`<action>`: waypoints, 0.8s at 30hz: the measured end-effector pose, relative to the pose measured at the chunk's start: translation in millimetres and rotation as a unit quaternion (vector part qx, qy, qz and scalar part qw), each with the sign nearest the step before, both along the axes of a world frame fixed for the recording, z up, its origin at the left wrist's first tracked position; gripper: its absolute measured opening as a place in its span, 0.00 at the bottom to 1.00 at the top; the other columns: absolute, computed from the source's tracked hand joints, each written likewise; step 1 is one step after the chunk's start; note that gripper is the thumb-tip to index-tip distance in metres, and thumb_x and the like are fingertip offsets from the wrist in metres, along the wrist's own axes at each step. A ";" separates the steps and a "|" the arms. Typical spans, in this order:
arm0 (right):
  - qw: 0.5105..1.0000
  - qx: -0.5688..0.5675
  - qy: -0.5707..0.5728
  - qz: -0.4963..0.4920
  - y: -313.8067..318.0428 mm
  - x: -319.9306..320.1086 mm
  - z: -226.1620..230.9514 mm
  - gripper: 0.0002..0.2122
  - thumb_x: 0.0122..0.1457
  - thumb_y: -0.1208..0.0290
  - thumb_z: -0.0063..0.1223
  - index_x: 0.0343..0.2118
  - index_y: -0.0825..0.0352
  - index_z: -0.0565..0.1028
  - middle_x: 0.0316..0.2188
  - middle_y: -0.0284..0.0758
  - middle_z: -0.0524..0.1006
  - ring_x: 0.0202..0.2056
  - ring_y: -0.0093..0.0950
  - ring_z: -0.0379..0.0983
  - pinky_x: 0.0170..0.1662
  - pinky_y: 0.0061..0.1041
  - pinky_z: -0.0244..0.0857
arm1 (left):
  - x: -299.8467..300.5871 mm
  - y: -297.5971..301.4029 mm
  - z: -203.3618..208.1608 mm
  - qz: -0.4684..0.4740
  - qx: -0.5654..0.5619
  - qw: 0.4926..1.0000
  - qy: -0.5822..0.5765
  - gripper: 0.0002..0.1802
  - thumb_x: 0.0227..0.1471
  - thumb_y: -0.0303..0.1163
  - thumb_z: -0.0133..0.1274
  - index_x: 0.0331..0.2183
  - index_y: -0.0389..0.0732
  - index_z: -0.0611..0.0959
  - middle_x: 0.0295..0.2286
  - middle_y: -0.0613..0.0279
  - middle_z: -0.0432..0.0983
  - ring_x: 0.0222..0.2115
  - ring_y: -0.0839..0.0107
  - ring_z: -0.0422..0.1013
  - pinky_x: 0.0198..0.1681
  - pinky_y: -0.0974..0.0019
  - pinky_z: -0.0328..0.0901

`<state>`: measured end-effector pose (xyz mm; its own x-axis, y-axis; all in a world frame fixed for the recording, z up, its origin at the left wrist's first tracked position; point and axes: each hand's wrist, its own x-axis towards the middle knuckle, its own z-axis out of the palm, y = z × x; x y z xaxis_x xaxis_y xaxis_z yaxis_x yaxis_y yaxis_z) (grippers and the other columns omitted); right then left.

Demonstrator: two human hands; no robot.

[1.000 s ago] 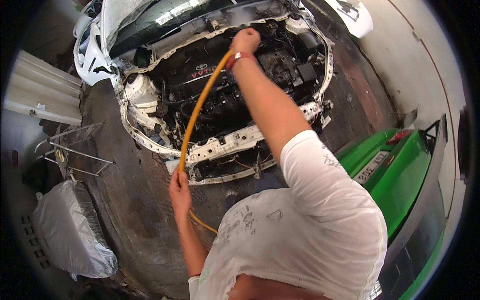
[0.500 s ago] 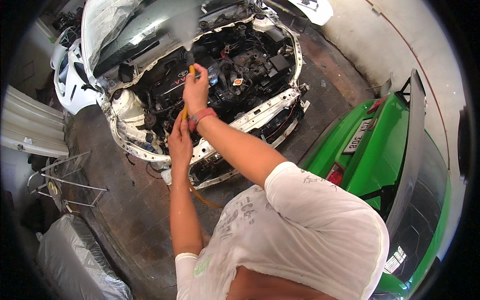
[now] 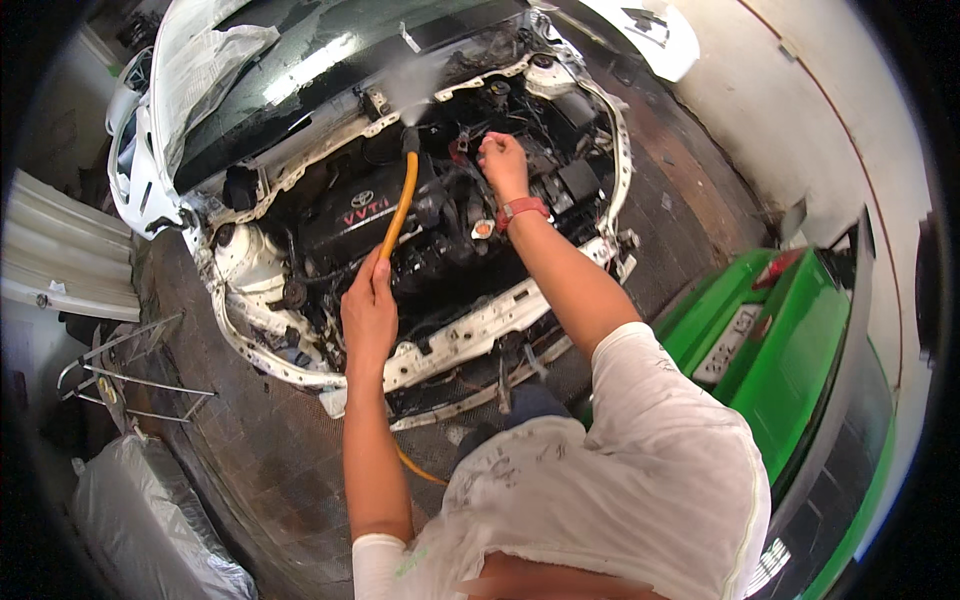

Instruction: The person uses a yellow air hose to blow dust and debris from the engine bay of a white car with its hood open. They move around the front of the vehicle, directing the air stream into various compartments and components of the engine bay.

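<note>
My left hand (image 3: 369, 312) is closed around a yellow hose (image 3: 402, 202), which runs forward over the engine. At the hose's far end a dark nozzle (image 3: 410, 138) throws a whitish spray (image 3: 413, 88) toward the base of the windshield. Apart from the hose, my right hand (image 3: 504, 165) hovers over the right part of the engine bay, its fingers curled together. Whether something small is inside them cannot be made out. Below the nozzle lies a black engine cover (image 3: 335, 228). An orange-and-white cap (image 3: 482, 229) shows below my right hand.
A white, bare front frame (image 3: 475, 328) borders the engine bay on my side. Behind me to the right stands a green car (image 3: 800, 345). On the left are a metal stand (image 3: 150, 385) and a grey-covered bundle (image 3: 160, 520). A white panel (image 3: 660, 35) is at the far right.
My right hand has left the hose and moved right over the engine. My left hand still holds the hose, now lower and bent in a curve. The view has shifted slightly.
</note>
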<state>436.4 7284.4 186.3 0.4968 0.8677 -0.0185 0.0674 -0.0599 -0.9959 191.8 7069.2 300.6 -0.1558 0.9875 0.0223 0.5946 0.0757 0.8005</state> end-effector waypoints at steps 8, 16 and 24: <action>0.895 0.075 -0.427 0.100 242.2 53.6 -44.1 0.15 0.61 0.64 0.52 0.47 0.63 0.81 0.46 0.42 0.81 0.50 0.47 0.74 0.55 0.46 0.66 | 26.5 88.9 -4.0 0.107 -0.120 0.986 0.038 0.25 0.70 0.46 0.43 0.56 0.40 0.79 0.30 0.46 0.80 0.24 0.63 0.72 0.34 0.60 0.67; 0.710 -0.073 -0.659 0.236 379.8 34.4 -79.1 0.20 0.69 0.54 0.39 0.58 0.53 0.76 0.62 0.38 0.72 0.68 0.44 0.55 0.68 0.67 0.36 | 25.6 111.4 -19.3 0.159 -0.106 0.981 0.032 0.24 0.70 0.44 0.44 0.57 0.39 0.79 0.28 0.52 0.79 0.23 0.75 0.66 0.30 0.64 0.63; 0.704 -0.182 -0.639 0.248 421.2 25.8 -96.2 0.26 0.71 0.48 0.28 0.61 0.51 0.74 0.69 0.35 0.62 0.74 0.40 0.40 0.69 0.69 0.20 | 32.8 123.3 -17.3 0.186 -0.149 0.969 0.059 0.23 0.69 0.44 0.47 0.56 0.41 0.80 0.17 0.59 0.69 0.18 0.76 0.62 0.23 0.65 0.60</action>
<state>462.2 7705.7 90.1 -0.0538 0.9938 -0.0977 0.9983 0.0514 -0.0264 224.6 7192.5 283.2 -0.5165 0.8288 -0.2154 0.5680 0.5198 0.6381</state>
